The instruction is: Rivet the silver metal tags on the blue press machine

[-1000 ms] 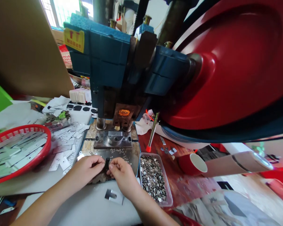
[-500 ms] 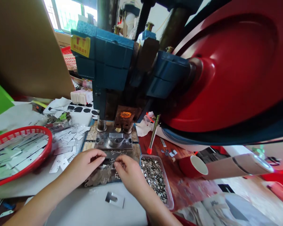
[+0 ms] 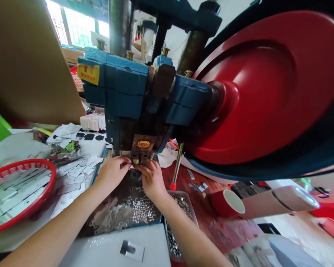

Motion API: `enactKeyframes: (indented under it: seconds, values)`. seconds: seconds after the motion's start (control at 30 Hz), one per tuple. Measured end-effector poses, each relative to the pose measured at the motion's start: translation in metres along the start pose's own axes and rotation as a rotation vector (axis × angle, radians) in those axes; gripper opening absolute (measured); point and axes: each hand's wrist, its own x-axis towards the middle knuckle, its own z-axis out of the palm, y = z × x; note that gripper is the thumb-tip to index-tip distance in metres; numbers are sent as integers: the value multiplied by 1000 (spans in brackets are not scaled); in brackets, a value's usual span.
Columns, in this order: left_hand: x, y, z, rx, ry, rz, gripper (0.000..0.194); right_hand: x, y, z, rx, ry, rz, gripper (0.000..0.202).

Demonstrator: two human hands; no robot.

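Both hands reach in under the ram of a blue press. My left hand is closed in a pinch at the left of the die area. My right hand pinches at its right, its fingertips close to the left ones. A thin light edge shows between the fingertips, too small to name. The fingers largely cover the die. Below the hands, flat metal pieces and many tiny shiny parts lie on the dark press bed. A bent metal plate with a slot rests on the white surface in front.
A red basket of flat metal strips stands at left, beside loose metal plates. Right of the bed is a clear plastic tub of small metal parts. A red-tipped lever, red cup and large red flywheel occupy the right.
Both hands have moved forward from above the press bed to the die under the ram, uncovering the small parts on the bed. The camera view has shifted slightly.
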Motion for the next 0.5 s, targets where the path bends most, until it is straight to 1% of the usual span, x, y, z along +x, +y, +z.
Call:
enactKeyframes:
  seconds: [0.2, 0.3, 0.5]
  values:
    - [1, -5, 1, 0, 30, 29, 28, 0, 2, 4, 0, -21, -2, 45]
    - [3, -8, 4, -22, 24, 38, 26, 0, 3, 2, -23, -38, 5, 45]
    - [5, -12, 9, -54, 7, 53, 23, 0, -1, 0, -158, -79, -27, 42]
